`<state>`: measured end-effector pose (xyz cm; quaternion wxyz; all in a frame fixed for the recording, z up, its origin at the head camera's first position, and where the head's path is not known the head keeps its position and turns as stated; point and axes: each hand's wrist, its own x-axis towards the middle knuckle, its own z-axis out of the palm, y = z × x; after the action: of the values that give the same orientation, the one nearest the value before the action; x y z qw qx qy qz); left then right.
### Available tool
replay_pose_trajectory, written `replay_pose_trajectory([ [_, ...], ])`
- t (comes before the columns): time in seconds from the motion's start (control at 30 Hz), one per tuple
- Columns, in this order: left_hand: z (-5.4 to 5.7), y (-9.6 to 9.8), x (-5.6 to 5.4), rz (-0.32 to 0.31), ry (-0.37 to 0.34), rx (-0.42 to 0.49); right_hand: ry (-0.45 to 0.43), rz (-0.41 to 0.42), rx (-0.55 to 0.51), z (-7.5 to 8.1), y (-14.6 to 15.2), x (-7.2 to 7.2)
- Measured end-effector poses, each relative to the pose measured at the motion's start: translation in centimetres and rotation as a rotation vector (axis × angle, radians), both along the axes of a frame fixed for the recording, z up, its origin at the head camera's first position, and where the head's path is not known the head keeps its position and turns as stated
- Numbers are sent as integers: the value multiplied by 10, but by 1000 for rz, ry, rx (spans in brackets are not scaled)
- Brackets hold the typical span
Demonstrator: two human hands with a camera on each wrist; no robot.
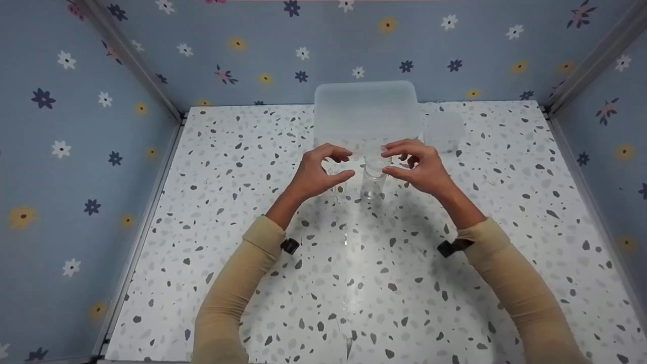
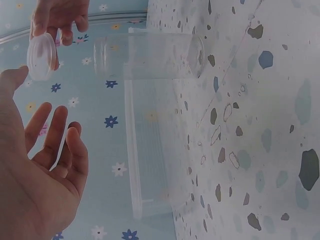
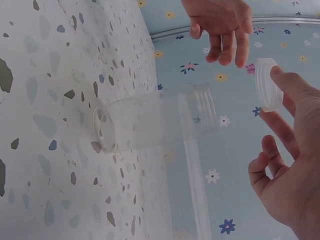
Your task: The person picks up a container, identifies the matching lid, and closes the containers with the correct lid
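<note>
In the head view a clear, empty-looking plastic jar (image 1: 373, 187) stands upright on the speckled table between the two hands. Its threaded mouth shows uncovered in the right wrist view. My right hand (image 1: 418, 167) pinches a translucent screw lid (image 3: 266, 85) between thumb and fingertips, above the jar and apart from its rim. To the left of the jar, my left hand (image 1: 318, 172) hovers with loosely bent fingers. The left wrist view shows nothing in that left hand (image 2: 45, 170), and its thumb tip is near the lid (image 2: 41, 56).
A large translucent plastic box (image 1: 366, 108) stands behind the jar against the flowered wall. To its right lies a translucent, roundish item (image 1: 445, 129) of unclear kind. Several thin clear loops (image 2: 227, 112) lie on the table. Flowered panels (image 1: 60, 202) enclose the sides.
</note>
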<state>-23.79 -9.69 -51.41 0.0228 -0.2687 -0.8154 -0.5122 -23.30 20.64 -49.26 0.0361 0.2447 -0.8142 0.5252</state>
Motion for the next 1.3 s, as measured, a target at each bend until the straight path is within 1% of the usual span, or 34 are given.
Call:
replay_pose_trajectory([
  [0.13, -3, -4, 1, 9, -2, 9, 16, -20, 18, -7, 0, -3],
  [0.37, -8, -12, 4, 44, -37, 7, 13, -40, 35, -19, 1, -7],
  [0.67, -13, -18, 7, 62, -66, 14, -24, -54, 45, -32, -1, -8],
  [1.0, -18, -22, 10, 96, -76, 9, -17, -44, 62, -39, -1, -8],
  [1.13, -20, -23, 10, 96, -82, 13, -28, -39, 82, -41, 0, -7],
  [1.3, -22, -24, 10, 87, -89, 32, -62, -48, 89, -43, -1, -5],
])
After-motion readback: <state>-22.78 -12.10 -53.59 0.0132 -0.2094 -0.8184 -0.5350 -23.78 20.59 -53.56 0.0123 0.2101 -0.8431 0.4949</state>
